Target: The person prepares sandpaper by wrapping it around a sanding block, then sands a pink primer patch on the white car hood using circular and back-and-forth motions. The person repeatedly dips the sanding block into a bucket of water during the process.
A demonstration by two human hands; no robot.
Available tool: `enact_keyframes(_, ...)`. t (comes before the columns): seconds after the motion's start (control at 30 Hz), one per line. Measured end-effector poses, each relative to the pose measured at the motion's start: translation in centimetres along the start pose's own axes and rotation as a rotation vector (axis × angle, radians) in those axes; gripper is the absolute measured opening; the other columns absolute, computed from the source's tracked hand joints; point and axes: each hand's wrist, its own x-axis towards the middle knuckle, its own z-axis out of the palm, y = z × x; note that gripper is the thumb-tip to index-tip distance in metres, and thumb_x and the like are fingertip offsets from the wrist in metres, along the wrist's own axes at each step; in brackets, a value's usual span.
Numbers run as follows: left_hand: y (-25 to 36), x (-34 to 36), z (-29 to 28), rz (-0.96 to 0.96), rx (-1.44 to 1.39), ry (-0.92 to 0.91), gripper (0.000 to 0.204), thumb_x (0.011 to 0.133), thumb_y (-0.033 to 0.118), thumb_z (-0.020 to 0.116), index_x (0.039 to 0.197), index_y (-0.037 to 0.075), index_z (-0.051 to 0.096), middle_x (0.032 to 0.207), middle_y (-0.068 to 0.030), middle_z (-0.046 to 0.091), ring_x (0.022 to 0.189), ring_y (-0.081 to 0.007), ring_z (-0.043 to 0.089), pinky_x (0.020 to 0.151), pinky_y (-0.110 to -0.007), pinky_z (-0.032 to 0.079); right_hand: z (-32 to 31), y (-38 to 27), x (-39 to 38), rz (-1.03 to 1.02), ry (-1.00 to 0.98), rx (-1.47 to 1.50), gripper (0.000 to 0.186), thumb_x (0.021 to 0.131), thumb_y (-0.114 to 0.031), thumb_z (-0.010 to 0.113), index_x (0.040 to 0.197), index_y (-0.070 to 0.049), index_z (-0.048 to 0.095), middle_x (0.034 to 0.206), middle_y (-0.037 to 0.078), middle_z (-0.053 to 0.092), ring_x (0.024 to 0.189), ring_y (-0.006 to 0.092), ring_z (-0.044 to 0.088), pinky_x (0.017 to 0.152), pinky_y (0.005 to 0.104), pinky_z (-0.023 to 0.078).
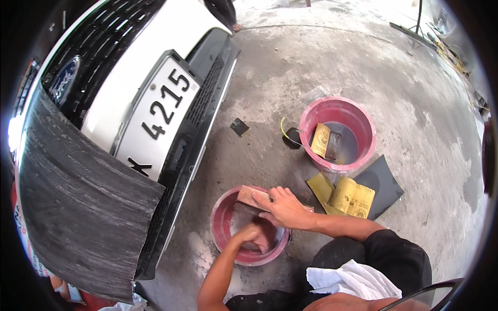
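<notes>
The right hand (284,207) is clamped on a long, tan, flat-sided block (251,196) set above the far rim of a round pink-red plastic bucket (218,223) of cloudy water. The left hand (253,237) reaches down inside that rim, below the block; its fingers are partly hidden (I cannot tell whether its grip is apart, together or round something).

The bucket stands on the stained grey concrete floor (430,119), beside the lower edge of a white car (179,26) with a scuffed dark-grey curved panel (88,192) at the front. Farther off, a 2nd pink-red plastic bucket (367,127) holds shallow cloudy water, a yellow-brown printed sheet (320,140) and a dark rectangular block (333,145). By its near rim lie yellow-brown printed sheets (355,197), partly over a larger dark-grey sheet (386,186). Between the car's edge and the 2nd bucket is 1 small black square piece (239,127).
</notes>
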Motion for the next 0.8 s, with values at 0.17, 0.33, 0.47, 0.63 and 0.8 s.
enact_keyframes(0.17, -0.8, 6.6, 8.2, -0.134, 0.055, 0.011, 0.032, 0.105, 0.035, 0.049, 0.1, 0.012, 0.07, 0.085, -0.0068, 0.07, 0.079, -0.0218, 0.068, 0.072, -0.04, 0.057, 0.4, 0.2, 0.4, -0.061, -0.035, -0.019, 0.064, 0.089, -0.036, 0.078, 0.147, -0.018, 0.055, 0.109, 0.019, 0.058, 0.102, 0.0376, 0.057, 0.086, 0.0496, 0.048)
enact_keyframes(0.33, 2.0, 4.5, 7.3, -0.232, -0.033, 0.096, 0.031, 0.103, 0.035, 0.051, 0.098, 0.012, 0.071, 0.082, -0.0076, 0.071, 0.078, -0.024, 0.069, 0.068, -0.043, 0.057, 0.4, -0.5, 1.9, -0.175, -0.013, 0.037, 0.061, 0.082, -0.029, 0.082, 0.136, -0.012, 0.06, 0.108, 0.018, 0.058, 0.099, 0.039, 0.058, 0.085, 0.0504, 0.049)
enact_keyframes(0.47, 8.0, 0.2, 6.5, -0.285, -0.346, 0.108, 0.03, 0.101, 0.036, 0.053, 0.096, 0.012, 0.071, 0.079, -0.0082, 0.071, 0.077, -0.0258, 0.069, 0.065, -0.045, 0.058, -1.4, -0.8, 2.3, 0.034, -0.071, 0.154, 0.062, 0.082, -0.025, 0.08, 0.139, -0.009, 0.059, 0.115, 0.021, 0.061, 0.107, 0.0423, 0.059, 0.095, 0.0511, 0.05)
enact_keyframes(0.63, 17.6, -16.2, 1.5, -0.074, -1.386, -0.26, 0.03, 0.102, 0.036, 0.059, 0.121, 0.014, 0.068, 0.114, -0.0097, 0.074, 0.1, -0.0279, 0.074, 0.068, -0.053, 0.061, -4.4, -3.2, 4.7, 0.394, -0.069, 0.779, 0.063, 0.09, -0.019, 0.071, 0.148, -0.002, 0.053, 0.123, 0.021, 0.068, 0.11, 0.0339, 0.067, 0.101, 0.0413, 0.051)
enact_keyframes(0.8, 42.1, -37.9, -11.2, 0.172, -1.301, 0.187, 0.042, 0.099, 0.042, 0.067, 0.117, 0.004, 0.069, 0.109, -0.0144, 0.074, 0.103, -0.0297, 0.074, 0.069, -0.044, 0.066, -21.5, -8.6, 4.5, 0.631, -0.029, 0.881, 0.058, 0.095, -0.012, 0.068, 0.148, 0.003, 0.052, 0.114, 0.007, 0.071, 0.096, 0.0122, 0.064, 0.087, 0.028, 0.05)
